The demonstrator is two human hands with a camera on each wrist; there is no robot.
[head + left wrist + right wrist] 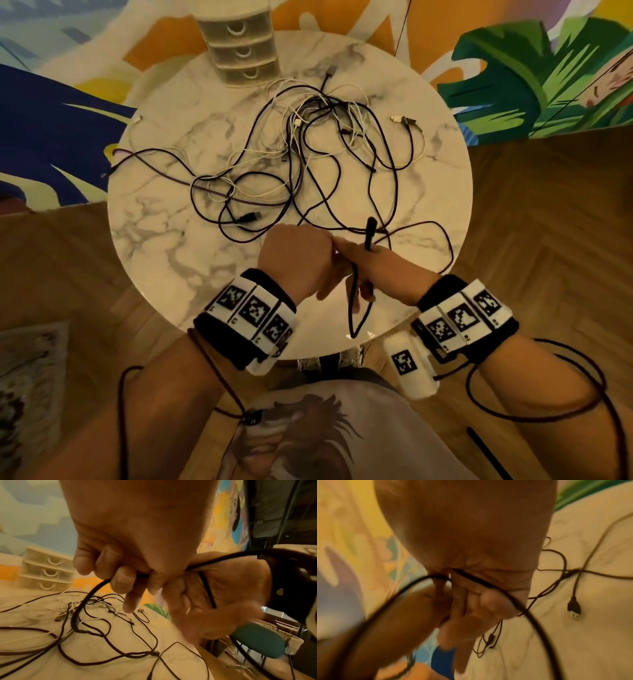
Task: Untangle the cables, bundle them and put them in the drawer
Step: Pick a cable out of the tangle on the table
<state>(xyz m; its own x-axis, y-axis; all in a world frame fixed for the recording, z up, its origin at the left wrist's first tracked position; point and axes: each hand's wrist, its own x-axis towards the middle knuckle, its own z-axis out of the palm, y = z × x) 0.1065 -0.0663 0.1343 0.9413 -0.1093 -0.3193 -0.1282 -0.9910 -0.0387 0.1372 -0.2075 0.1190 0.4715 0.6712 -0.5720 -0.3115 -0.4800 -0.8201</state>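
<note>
A tangle of black and white cables (308,154) sprawls over the round marble table (164,260). My left hand (294,253) and right hand (373,270) meet above the table's near edge, both gripping one black cable (352,308). A loop of it hangs below them, and its end (371,229) sticks up by my right thumb. In the left wrist view my fingers (120,580) curl round the black cable (89,601), which runs down into the tangle. In the blurred right wrist view the black cable (530,615) crosses my right palm under curled fingers (488,601).
A small translucent drawer unit (239,44) with three closed drawers stands at the table's far edge, also in the left wrist view (46,570). A loose black USB plug (573,607) lies on the marble. A teal chair seat (259,641) stands beside the table.
</note>
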